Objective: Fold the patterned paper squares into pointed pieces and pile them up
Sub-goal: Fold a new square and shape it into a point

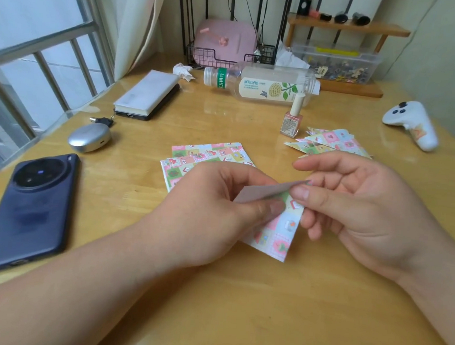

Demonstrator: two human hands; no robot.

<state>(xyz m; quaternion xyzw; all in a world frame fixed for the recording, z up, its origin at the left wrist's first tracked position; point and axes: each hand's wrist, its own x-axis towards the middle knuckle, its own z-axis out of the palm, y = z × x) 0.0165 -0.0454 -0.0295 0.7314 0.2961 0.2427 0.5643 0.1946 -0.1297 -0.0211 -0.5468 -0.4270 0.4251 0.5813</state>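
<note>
Head view: wooden desk; L hand & R hand both pinch one patterned square, white flap turned up, just above desk. Flat squares stack behind L hand; pointed pieces pile far R, beside nail polish.

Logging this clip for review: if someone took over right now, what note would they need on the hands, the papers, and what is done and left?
Hands: the left hand and the right hand both pinch one partly folded paper square, with a flap turned over at its top.
Papers: the unfolded squares lie stacked on the desk behind the hands. The folded pieces are piled far right, beside the nail polish bottle.
Done: several pointed pieces piled.
Left: finish this square, add it to the pile, then fold the stack.
</note>
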